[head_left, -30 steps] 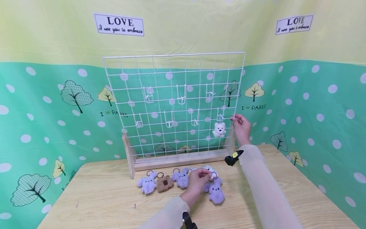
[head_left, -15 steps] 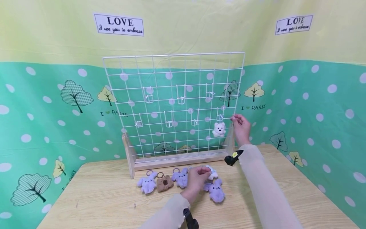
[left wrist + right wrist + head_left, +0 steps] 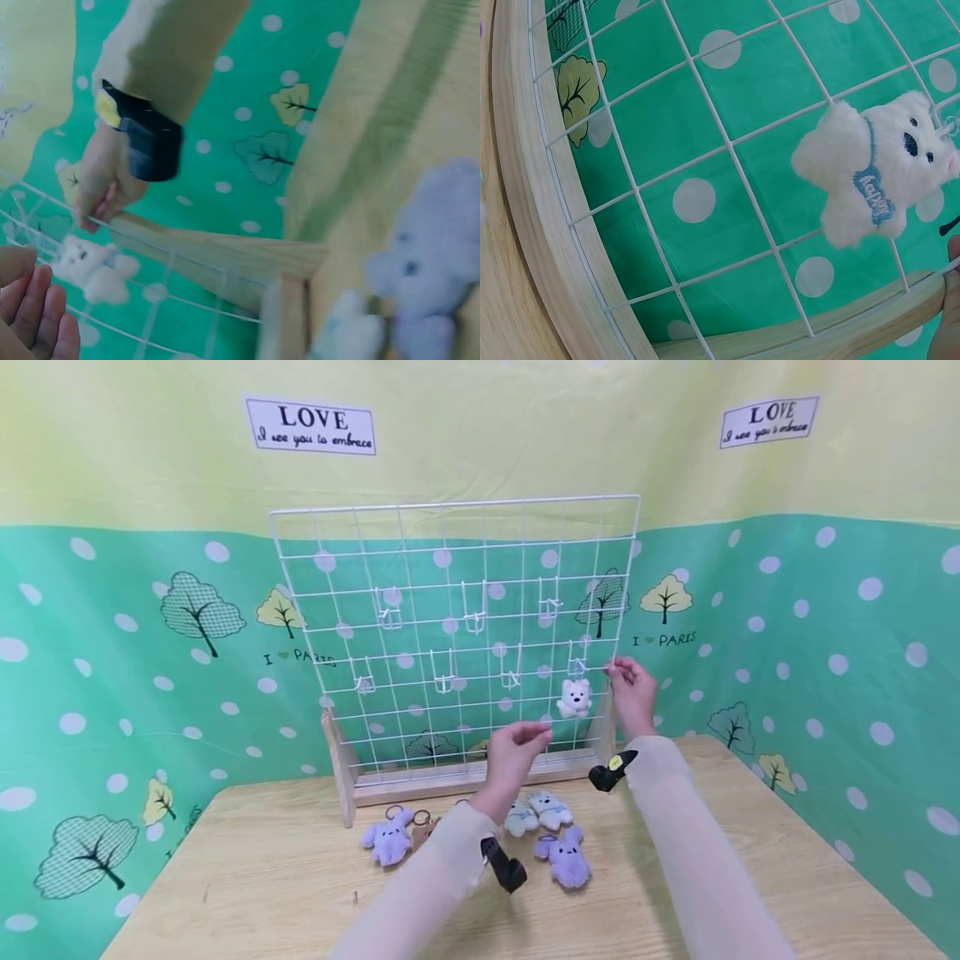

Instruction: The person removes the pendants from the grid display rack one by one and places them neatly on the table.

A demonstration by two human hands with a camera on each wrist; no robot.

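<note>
My right hand [image 3: 633, 695] grips the right edge of the white wire grid rack [image 3: 457, 506]. Just left of it, a small white plush bear keychain [image 3: 575, 700] hangs from a hook; its blue bone-shaped tag [image 3: 874, 196] shows in the right wrist view. My left hand [image 3: 512, 762] is in front of the grid, below and left of that bear, thumb near loosely bent fingers, with nothing visible between them. Under it on the table lie two pale plush keychains with blue trim [image 3: 550, 810] and a purple plush keychain [image 3: 564, 858].
Several white hooks [image 3: 476, 622] sit in two rows on the grid, which stands in a wooden base [image 3: 480, 783]. Another purple plush [image 3: 388, 841] and a brown plush [image 3: 423, 832], partly behind the left sleeve, lie on the wooden table [image 3: 262, 868]. Patterned cloth hangs behind.
My left hand has left the ring of the right-hand purple plush and risen toward the grid, uncovering the pale plushes. The ring now lies down. The right hand stays put.
</note>
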